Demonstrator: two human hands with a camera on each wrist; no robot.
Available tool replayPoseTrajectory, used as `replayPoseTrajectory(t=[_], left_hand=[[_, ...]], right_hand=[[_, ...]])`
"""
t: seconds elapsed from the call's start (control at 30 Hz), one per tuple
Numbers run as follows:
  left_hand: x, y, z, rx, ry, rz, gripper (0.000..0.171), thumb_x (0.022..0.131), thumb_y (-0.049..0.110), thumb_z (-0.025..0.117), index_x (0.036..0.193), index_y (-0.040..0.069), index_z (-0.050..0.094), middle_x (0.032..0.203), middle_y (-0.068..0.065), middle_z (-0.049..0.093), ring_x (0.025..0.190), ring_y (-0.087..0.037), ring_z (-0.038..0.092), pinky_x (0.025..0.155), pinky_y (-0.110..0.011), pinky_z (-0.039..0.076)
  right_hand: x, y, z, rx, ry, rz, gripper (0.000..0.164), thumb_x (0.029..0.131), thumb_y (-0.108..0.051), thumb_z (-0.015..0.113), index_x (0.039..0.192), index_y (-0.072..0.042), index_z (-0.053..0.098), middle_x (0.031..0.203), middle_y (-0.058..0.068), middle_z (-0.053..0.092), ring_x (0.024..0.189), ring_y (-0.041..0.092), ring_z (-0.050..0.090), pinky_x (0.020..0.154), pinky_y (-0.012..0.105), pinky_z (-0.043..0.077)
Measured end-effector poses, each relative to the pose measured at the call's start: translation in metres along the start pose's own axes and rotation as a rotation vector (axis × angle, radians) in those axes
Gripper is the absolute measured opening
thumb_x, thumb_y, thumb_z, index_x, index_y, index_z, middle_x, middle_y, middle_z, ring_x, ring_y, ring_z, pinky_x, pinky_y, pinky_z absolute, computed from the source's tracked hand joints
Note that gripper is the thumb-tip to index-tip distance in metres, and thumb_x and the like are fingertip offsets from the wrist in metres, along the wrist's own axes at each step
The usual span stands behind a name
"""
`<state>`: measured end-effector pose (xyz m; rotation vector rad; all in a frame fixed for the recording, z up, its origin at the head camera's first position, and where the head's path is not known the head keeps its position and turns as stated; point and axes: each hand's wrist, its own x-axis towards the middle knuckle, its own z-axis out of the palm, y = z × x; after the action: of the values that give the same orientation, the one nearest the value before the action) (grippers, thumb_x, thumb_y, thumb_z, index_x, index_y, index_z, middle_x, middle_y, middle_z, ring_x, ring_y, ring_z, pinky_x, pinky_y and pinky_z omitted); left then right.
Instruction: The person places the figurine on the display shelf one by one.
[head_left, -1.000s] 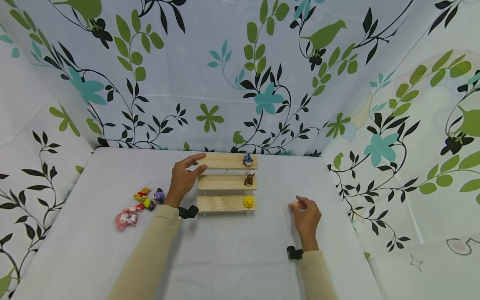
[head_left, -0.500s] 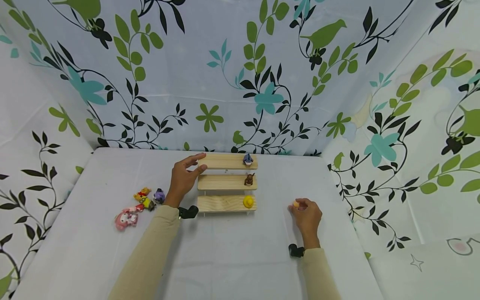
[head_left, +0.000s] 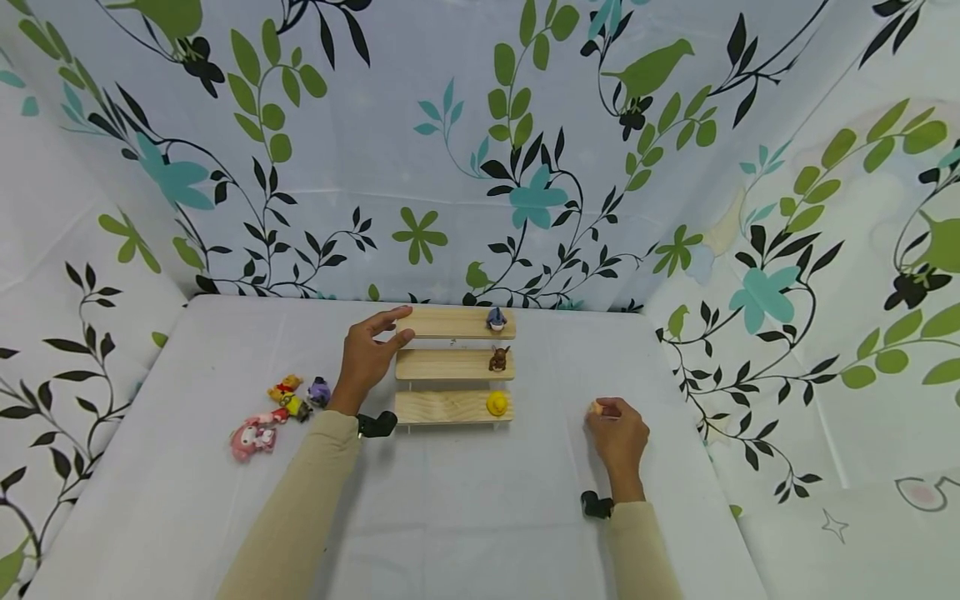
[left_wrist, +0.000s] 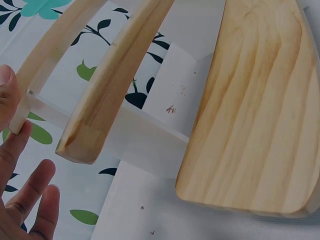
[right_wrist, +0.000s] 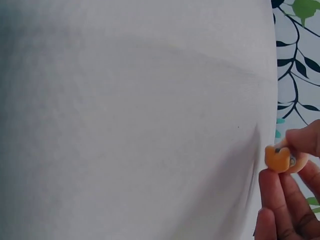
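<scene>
The right hand's fingers pinch a small, rounded orange-and-peach figurine above the white tabletop, well right of a three-tier pale wooden rack. The left hand grips the rack's top tier at its left end between thumb and index finger. Rightmost on the tiers, downward: blue figurine, brown figurine, yellow figurine. Colourful figurines cluster left.

I face a floral-print fabric backdrop, bluish-white with black sprigs, green leaves, turquoise flowers and green birds. A matching left panel and right panel flank my white-covered table, its surface faintly creased. The light is soft, shadows pale.
</scene>
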<state>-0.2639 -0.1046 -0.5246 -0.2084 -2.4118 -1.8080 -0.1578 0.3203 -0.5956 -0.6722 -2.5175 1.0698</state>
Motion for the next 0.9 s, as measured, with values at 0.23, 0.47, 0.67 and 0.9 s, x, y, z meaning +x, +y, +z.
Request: replayPoseTrajectory(t=[0.23, 0.47, 0.67, 0.9], left_hand=[[0.000, -0.001, 0.000, -0.002, -0.001, 0.002, 0.044, 0.099, 0.032, 0.077, 0.142, 0.022, 0.071, 0.152, -0.005, 0.065, 0.139, -0.035, 0.058, 0.104, -0.057, 0.050], [-0.001, 0.001, 0.000, 0.011, -0.004, 0.001, 0.045, 0.099, 0.032, 0.077, 0.142, 0.022, 0.070, 0.152, -0.005, 0.064, 0.140, -0.035, 0.058, 0.105, -0.058, 0.052], [-0.001, 0.001, -0.001, 0.010, -0.002, -0.004, 0.045, 0.099, 0.032, 0.077, 0.142, 0.021, 0.070, 0.153, -0.005, 0.064, 0.140, -0.035, 0.057, 0.105, -0.058, 0.051], [-0.001, 0.001, -0.001, 0.012, -0.001, 0.005, 0.046, 0.098, 0.033, 0.078, 0.142, 0.022, 0.070, 0.152, -0.005, 0.064, 0.139, -0.035, 0.058, 0.105, -0.059, 0.052]], right_hand=[[-0.002, -0.009, 0.000, 0.073, 0.004, -0.052, 0.021, 0.092, -0.016, 0.081, 0.112, -0.010, 0.078, 0.105, 0.013, 0.081, 0.090, 0.028, 0.076, 0.072, 0.022, 0.053], [-0.003, -0.024, -0.001, 0.205, -0.014, -0.099, 0.024, 0.091, -0.014, 0.084, 0.114, -0.012, 0.079, 0.108, 0.010, 0.081, 0.087, 0.015, 0.072, 0.071, 0.007, 0.052], [-0.002, -0.037, -0.003, 0.303, -0.030, -0.170, 0.029, 0.092, -0.010, 0.084, 0.120, -0.015, 0.080, 0.110, 0.012, 0.081, 0.085, 0.009, 0.070, 0.075, 0.007, 0.054], [-0.001, -0.057, -0.009, 0.413, -0.098, -0.243, 0.029, 0.091, -0.011, 0.086, 0.120, -0.014, 0.080, 0.114, 0.011, 0.080, 0.088, 0.008, 0.073, 0.076, 0.013, 0.057]])
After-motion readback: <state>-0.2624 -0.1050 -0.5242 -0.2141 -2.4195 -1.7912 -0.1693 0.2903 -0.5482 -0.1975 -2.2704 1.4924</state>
